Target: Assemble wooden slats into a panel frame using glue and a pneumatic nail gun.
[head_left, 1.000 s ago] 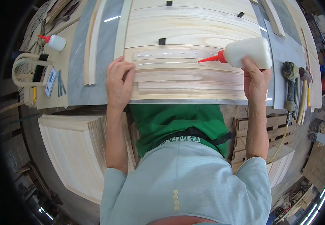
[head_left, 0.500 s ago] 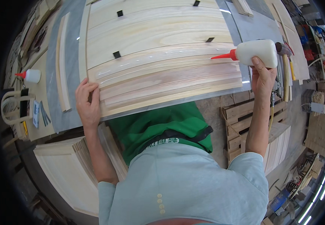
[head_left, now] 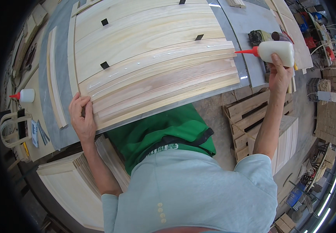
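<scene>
Our flat pale wooden slats point(head_left: 168, 75) line the near edge of the grey worktop point(head_left: 63, 58), narrow pale wooden strips point(head_left: 55, 77) to their left.

The apron point(head_left: 158, 134) carried white lettering point(head_left: 164, 148) at the waist, small, bent and partly cut off by the shirt point(head_left: 191, 182). A blue-and-white card point(head_left: 35, 133) at the left bore print too small to read.

White bottle point(head_left: 278, 53), held sideways, red nozzle point(head_left: 250, 51) tip perhaps touching the right end of pale, side-by-side wooden strips point(head_left: 164, 83).
</scene>
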